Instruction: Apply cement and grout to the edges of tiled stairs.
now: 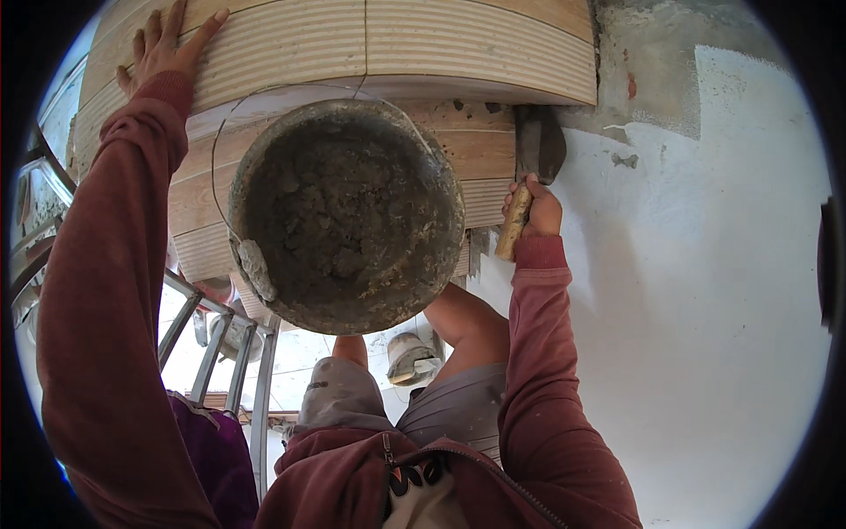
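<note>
My left hand (166,48) lies with its fingers spread on the upper tiled step (282,40), toward the far left. Wrapped round the wooden handle of a trowel (515,225) are the fingers of my right hand (542,212). The dark trowel blade points away from me, by the wall where the lower step ends; whether it touches either cannot be told. Between my arms a round, crusted bucket (454,238) stands over the lower step, with grey mortar (339,207) inside. Its thin wire handle (214,167) arches over the rim, with a crusted grip at the left.
A white-painted wall (687,309) runs along the right, with bare grey plaster (648,79) at its top. Metal railings (211,353) stand at the left. Below, near my legs, is a smaller bucket (410,357) on the floor. A purple cloth (211,450) hangs beside the railings.
</note>
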{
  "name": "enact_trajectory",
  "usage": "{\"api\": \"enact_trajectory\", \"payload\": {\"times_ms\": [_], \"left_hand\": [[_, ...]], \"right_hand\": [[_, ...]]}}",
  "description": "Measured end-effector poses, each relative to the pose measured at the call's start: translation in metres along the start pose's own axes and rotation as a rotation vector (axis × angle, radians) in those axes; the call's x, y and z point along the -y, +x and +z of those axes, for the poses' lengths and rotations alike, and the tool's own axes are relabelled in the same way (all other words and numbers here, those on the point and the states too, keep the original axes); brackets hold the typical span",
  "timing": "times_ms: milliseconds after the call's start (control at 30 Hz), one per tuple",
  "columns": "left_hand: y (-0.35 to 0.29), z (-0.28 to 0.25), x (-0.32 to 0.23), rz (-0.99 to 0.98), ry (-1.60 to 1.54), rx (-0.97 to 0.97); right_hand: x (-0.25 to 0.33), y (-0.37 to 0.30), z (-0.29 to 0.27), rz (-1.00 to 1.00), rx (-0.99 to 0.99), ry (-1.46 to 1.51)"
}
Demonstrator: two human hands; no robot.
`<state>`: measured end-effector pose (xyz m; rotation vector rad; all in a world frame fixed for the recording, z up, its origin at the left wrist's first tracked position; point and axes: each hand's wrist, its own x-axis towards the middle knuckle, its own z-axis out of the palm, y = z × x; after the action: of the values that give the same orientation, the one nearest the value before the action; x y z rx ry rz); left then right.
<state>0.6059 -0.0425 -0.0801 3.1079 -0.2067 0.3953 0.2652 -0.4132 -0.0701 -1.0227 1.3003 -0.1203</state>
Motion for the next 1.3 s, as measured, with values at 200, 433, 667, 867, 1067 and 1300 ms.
{"api": "enact_trajectory", "payload": {"times_ms": [200,433,667,867,1067,1300], "left_hand": [[0.001,-0.002,0.005,0.008,0.019,-0.012],[0.0,-0.004,-0.002,0.003,-0.004,-0.005],[-0.001,-0.009,-0.004,-0.03,-0.063,0.023],[0.0,-0.008,-0.001,-0.023,-0.055,0.041],[0.002,0.001,0.003,0.004,-0.023,-0.003],[0.003,0.009,0.012,0.045,0.031,-0.043]], "right_hand": [[-0.047,-0.01,-0.007,-0.162,-0.074,-0.166],[-0.06,0.027,-0.002,-0.06,-0.053,-0.396],[-0.073,0.077,0.008,-0.178,-0.129,-0.381],[-0.091,0.084,0.022,-0.272,-0.233,-0.26],[-0.074,0.058,0.027,-0.221,-0.165,-0.024],[-0.051,0.032,0.038,-0.185,-0.176,-0.033]]}}
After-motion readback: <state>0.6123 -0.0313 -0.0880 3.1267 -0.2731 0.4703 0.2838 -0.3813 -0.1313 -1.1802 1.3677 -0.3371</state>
